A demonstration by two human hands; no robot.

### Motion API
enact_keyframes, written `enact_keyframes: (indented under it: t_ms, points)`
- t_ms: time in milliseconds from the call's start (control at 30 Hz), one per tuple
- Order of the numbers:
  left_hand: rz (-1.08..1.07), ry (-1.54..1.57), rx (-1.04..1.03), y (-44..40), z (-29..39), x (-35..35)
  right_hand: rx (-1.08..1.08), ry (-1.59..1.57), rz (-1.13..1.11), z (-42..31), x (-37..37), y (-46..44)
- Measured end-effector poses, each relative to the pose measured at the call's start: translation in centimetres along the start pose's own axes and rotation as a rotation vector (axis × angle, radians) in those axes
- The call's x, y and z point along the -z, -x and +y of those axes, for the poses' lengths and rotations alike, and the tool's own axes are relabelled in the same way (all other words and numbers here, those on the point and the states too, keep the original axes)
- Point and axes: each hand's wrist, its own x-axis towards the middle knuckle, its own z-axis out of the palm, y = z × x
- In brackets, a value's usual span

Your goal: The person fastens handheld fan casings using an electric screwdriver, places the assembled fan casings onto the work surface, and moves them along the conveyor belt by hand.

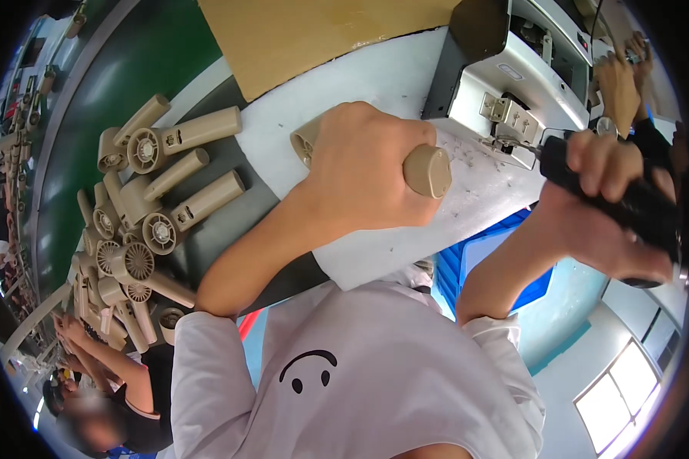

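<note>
Held a fan (427, 172) over the mat (390, 69) in the left hand's (367, 164) curled fingers and gripped the driver (560, 167) in the right's (589, 222), bit near the feeder (478, 88), best with steady wrist and straight, light contact, beside heaped fans (203, 130).

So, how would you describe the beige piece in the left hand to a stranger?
Below the large brown board, over the white sheet, the left hand grips this beige piece, its rounded end poking out. Similar beige pieces lie piled at picture left; this one is held apart from them.
</note>
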Motion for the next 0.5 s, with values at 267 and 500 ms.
enact_keyframes:
  t_ms: [267,500]
  points:
    - [0.031,0.022,-0.025,-0.2,-0.2,-0.1,-0.050,0.040,-0.050,3.5,1.0,0.3]
    - [-0.005,-0.012,-0.026,0.1,-0.1,-0.4,-0.231,0.308,0.036,3.4,0.2,0.3]
